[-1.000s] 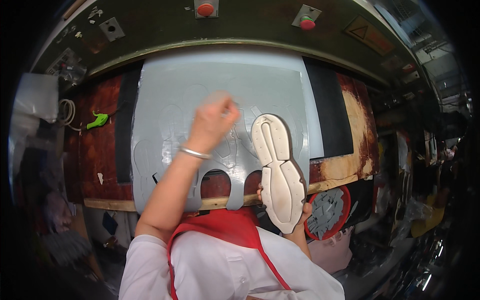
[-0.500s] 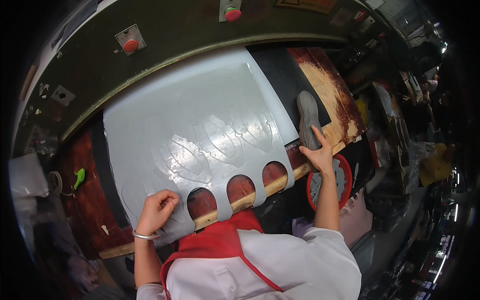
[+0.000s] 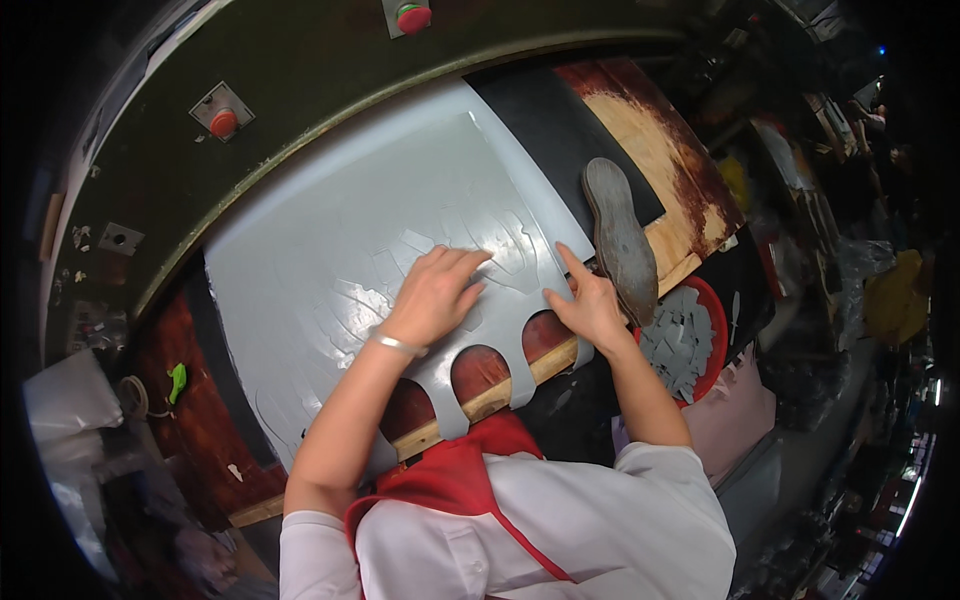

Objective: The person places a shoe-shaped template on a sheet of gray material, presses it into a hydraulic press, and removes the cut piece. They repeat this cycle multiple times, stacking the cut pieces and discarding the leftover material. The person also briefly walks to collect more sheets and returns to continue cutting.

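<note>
Nearest, a red apron (image 3: 455, 462) lies over a white shirt (image 3: 600, 500), close against the wooden front edge of the table (image 3: 515, 392). A gray sheet (image 3: 320, 250) covers much of the table, and its front margin has rounded openings through which the red surface shows. To the right of the apron, a pink bag (image 3: 735, 415) sits beside a red basin (image 3: 716, 335) filled with gray scraps (image 3: 682, 345).

The left hand (image 3: 432, 292), with a silver bangle (image 3: 400, 345) at its wrist, is over the middle of the sheet, palm down — fingers bent, thumb apart from them. The right hand (image 3: 590, 308) is at the sheet's right edge, index finger stretched forward and thumb spread away from it. Whether either hand presses on the sheet, I cannot tell.

Just right of the right hand lies a gray sole-shaped block (image 3: 622, 240), its far end over a black mat (image 3: 560, 125), its near end by the basin. Outlines of cut shapes mark the sheet around the left hand.

Farthest, a dark green machine beam (image 3: 310, 65) spans the back — two red buttons (image 3: 223, 123) on it.
</note>
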### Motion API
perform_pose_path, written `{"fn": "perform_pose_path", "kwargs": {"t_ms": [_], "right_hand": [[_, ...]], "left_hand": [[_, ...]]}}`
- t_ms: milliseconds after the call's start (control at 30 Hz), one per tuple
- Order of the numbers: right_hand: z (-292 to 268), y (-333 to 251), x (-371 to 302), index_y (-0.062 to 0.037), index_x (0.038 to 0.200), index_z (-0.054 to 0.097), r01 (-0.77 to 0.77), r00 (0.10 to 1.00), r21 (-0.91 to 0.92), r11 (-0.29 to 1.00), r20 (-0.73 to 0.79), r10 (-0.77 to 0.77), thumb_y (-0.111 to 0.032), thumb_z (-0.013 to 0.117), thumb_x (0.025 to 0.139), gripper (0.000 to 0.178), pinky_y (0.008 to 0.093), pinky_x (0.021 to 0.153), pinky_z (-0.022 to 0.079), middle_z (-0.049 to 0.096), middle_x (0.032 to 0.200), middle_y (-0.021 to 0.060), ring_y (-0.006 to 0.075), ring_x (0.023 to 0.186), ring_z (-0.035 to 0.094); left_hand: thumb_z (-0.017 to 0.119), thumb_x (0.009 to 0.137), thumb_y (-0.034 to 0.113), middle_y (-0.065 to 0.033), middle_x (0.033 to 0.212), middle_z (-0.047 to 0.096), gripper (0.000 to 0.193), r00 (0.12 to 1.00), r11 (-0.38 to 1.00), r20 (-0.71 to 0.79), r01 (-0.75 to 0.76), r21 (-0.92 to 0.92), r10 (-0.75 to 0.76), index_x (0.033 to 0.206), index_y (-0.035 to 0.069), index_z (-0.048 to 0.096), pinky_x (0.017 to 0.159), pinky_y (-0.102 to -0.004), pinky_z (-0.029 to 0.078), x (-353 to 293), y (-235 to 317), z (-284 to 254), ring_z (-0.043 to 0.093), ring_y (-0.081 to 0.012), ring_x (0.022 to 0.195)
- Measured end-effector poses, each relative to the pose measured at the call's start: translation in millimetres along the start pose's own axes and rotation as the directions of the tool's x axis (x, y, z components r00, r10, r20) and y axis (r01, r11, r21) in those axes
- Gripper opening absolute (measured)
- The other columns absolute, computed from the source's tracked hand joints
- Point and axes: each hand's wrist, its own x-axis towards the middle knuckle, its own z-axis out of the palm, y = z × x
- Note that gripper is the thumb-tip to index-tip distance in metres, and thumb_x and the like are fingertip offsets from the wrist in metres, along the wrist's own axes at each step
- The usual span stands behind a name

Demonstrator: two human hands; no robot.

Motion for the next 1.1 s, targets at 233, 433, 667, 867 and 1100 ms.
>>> {"fn": "perform_pose_path", "kwargs": {"t_ms": [233,433,667,867,1100], "right_hand": [[-19,13,14,-0.0147,0.152,0.016,-0.415,0.884,0.752,0.512,0.465,0.033,0.01,0.058,0.079,0.087,0.0257,0.048,0.05,0.055,0.121,0.0162,0.0126,0.065,0.057],[-18,18,-4,-0.0152,0.153,0.003,-0.381,0.902,0.886,0.265,0.419,-0.103,0.01,0.058,0.071,0.102,0.0249,0.043,0.051,0.038,0.143,0.016,0.0138,0.059,0.06],[-18,7,3,-0.0205,0.153,0.001,-0.288,0.917,0.942,0.171,0.323,-0.232,0.009,0.056,0.077,0.099,0.0246,0.045,0.05,0.055,0.124,0.0173,0.0126,0.058,0.059],[-27,7,-28,-0.0049,0.141,0.039,0.029,0.984,-0.064,0.998,-0.173,-0.04,0.001,0.062,0.078,0.068,0.0313,0.061,0.053,0.063,0.103,0.0161,0.0221,0.071,0.063],[45,-24,-94,0.0015,0.108,0.062,-0.359,0.873,0.641,0.678,0.488,0.001,-0.003,0.068,0.083,0.026,0.026,0.08,0.052,0.06,0.113,0.0103,0.0093,0.099,0.06]], "left_hand": [[0.063,0.076,0.014,-0.0187,0.136,0.045,0.058,0.992,0.995,0.068,-0.103,0.012,0.102,0.132,0.006,0.048,0.111,-0.0544,0.026,33,-4,44,0.039,-0.0349,0.13],[0.06,0.063,0.018,-0.0219,0.139,0.041,0.075,0.98,0.987,0.126,-0.15,-0.052,0.156,0.136,0.009,0.045,0.113,-0.0566,0.021,23,7,51,0.034,-0.0382,0.135],[0.048,0.069,-0.007,-0.0154,0.121,0.058,0.061,0.996,0.949,-0.073,-0.066,-0.309,0.046,0.126,0.013,0.057,0.108,-0.046,0.033,46,-9,36,0.049,-0.03,0.123],[0.055,0.097,0.03,-0.0114,0.111,0.059,0.043,0.512,0.701,-0.619,-0.043,-0.712,-0.596,0.124,-0.003,0.049,0.08,-0.0375,0.053,68,-44,-143,0.061,-0.022,0.094],[0.049,0.09,0.0,-0.0113,0.108,0.066,0.025,0.777,0.968,-0.591,0.248,-0.025,-0.215,0.112,0.002,0.061,0.088,-0.0322,0.048,27,-25,-164,0.064,-0.0245,0.1]]}}
